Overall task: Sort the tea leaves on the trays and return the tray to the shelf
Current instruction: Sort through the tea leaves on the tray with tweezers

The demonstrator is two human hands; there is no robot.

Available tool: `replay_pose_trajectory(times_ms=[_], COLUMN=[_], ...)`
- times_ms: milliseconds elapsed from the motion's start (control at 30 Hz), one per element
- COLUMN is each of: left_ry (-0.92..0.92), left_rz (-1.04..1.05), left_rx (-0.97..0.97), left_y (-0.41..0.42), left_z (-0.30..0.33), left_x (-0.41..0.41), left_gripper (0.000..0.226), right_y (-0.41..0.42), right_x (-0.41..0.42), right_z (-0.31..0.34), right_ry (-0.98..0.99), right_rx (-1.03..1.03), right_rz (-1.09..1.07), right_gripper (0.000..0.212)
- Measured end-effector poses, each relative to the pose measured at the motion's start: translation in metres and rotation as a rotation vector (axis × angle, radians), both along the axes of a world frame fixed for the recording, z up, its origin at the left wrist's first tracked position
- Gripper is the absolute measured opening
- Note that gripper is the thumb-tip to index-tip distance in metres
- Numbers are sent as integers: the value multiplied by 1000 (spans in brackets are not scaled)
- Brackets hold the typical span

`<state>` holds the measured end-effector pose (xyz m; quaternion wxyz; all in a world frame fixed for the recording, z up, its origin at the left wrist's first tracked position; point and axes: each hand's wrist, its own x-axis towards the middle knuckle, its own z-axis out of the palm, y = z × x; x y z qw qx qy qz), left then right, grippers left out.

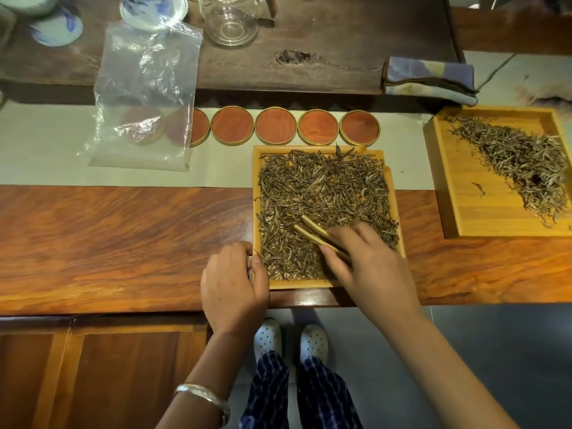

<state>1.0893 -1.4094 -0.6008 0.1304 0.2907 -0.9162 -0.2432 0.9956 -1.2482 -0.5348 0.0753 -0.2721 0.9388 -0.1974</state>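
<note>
A square wooden tray (315,284) sits at the table's near edge, covered with dry brown tea leaves (322,187). My right hand (368,264) grips wooden tweezers (312,232), whose tips lie in the leaves near the tray's middle. My left hand (233,286) rests at the tray's near left corner, with its fingers curled and pinching what looks like a few leaves at the rim. A second wooden tray (464,218) stands at the right with a heap of paler tea leaves (520,162).
A row of round red-brown coasters (275,125) lies behind the near tray. A clear plastic bag (145,97) rests at the left, a folded cloth (430,78) at the back right, glass and porcelain tea ware (230,21) on the dark board behind.
</note>
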Motion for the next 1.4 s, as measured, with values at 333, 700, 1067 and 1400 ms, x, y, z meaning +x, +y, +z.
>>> replay_pose_trajectory(times_ms=[333, 700, 1067, 1400], left_ry=[10, 4, 17, -13], left_rz=[-1, 6, -11, -31], left_rx=[31, 29, -11, -10], left_y=[0, 0, 0, 0], left_z=[4, 5, 5, 4], left_x=[-1, -2, -2, -1], left_gripper=[16, 9, 11, 20], right_y=[7, -25, -24, -30], right_x=[7, -1, -12, -13], right_z=[-2, -3, -6, -1], right_ry=[16, 45, 109, 98], right_rx=[14, 51, 21, -3], right_rz=[7, 47, -111, -72], right_gripper=[28, 27, 29, 27])
